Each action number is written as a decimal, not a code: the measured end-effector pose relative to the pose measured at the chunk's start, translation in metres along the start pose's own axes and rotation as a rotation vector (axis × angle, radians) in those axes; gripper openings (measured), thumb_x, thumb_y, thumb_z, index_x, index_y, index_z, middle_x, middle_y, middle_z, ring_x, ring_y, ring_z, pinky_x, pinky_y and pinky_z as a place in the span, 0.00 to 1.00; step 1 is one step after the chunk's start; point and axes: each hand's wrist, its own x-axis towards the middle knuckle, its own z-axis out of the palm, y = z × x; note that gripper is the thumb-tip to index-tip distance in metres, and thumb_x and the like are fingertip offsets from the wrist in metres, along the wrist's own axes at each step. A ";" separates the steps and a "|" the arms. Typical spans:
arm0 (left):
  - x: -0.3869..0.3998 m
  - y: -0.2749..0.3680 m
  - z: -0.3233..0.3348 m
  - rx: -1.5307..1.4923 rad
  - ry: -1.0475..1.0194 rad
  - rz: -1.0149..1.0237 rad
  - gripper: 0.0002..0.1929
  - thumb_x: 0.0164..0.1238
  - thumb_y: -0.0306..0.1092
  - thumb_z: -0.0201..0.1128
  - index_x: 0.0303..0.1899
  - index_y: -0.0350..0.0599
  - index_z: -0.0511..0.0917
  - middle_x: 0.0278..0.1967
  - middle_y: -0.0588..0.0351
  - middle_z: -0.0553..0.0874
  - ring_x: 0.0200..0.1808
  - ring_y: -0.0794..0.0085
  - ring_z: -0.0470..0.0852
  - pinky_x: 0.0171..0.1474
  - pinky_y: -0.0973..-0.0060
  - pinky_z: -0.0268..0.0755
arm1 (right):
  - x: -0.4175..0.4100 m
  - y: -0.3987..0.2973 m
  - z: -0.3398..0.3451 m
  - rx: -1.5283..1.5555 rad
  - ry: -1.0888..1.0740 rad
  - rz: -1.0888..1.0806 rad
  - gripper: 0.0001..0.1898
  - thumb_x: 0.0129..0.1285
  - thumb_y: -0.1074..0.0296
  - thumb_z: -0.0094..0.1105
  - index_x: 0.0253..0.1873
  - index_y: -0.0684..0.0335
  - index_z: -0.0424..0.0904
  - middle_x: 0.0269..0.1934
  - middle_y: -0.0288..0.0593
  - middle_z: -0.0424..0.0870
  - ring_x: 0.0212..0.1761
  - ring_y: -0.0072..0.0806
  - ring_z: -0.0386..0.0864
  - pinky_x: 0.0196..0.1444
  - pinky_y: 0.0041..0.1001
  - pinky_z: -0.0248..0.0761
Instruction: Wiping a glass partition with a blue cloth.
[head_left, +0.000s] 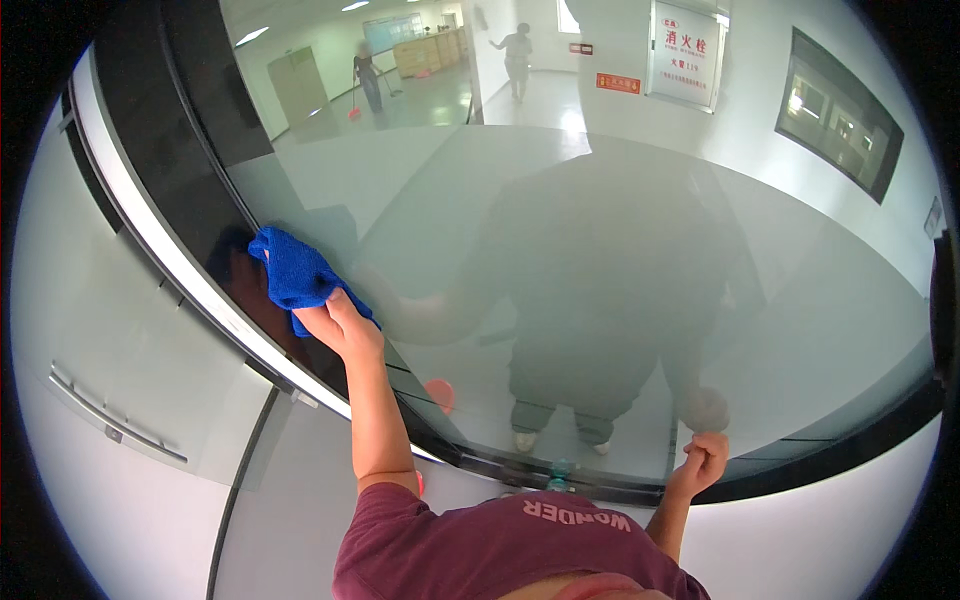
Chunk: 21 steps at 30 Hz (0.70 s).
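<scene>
My left hand (337, 322) grips a blue cloth (300, 266), which looks like microfiber. The cloth is bunched over the fingers and lies against the left side of a large glass pane (450, 210), beside its black frame (315, 367). Most of the fingers are hidden under the cloth. My right hand (703, 461) is held low on the right, by the lower edge of the pane, its fingers curled with nothing visible in them. Whether it touches the glass is unclear. My dark reflection shows in the pane.
On the left is a glass door with a metal bar handle (116, 431). A teal object (560, 474) shows at the lower frame, partly hidden by my shirt. A person (367, 79) with a broom and red dustpan (355, 114) appears in the glass, as does a cabinet door bearing writing (682, 56).
</scene>
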 end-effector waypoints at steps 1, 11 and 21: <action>0.000 0.000 0.001 -0.004 -0.004 0.001 0.21 0.68 0.40 0.49 0.55 0.33 0.68 0.49 0.51 0.75 0.48 0.68 0.72 0.54 0.71 0.63 | 0.000 -0.003 0.001 -0.003 0.004 0.003 0.08 0.52 0.85 0.45 0.31 0.65 0.73 0.26 0.39 0.70 0.23 0.23 0.65 0.27 0.20 0.58; -0.089 -0.038 -0.016 0.084 0.043 -0.023 0.19 0.70 0.41 0.47 0.50 0.31 0.67 0.47 0.48 0.74 0.48 0.64 0.71 0.55 0.68 0.61 | 0.006 -0.006 -0.002 -0.023 -0.016 0.071 0.08 0.46 0.84 0.46 0.29 0.64 0.74 0.23 0.40 0.73 0.26 0.29 0.70 0.30 0.24 0.63; -0.096 -0.027 -0.029 0.197 -0.110 -0.009 0.27 0.71 0.47 0.46 0.59 0.30 0.63 0.59 0.41 0.68 0.60 0.55 0.66 0.63 0.63 0.53 | 0.011 -0.007 -0.001 -0.041 -0.066 -0.035 0.06 0.51 0.82 0.47 0.30 0.63 0.74 0.21 0.37 0.70 0.23 0.24 0.67 0.28 0.23 0.59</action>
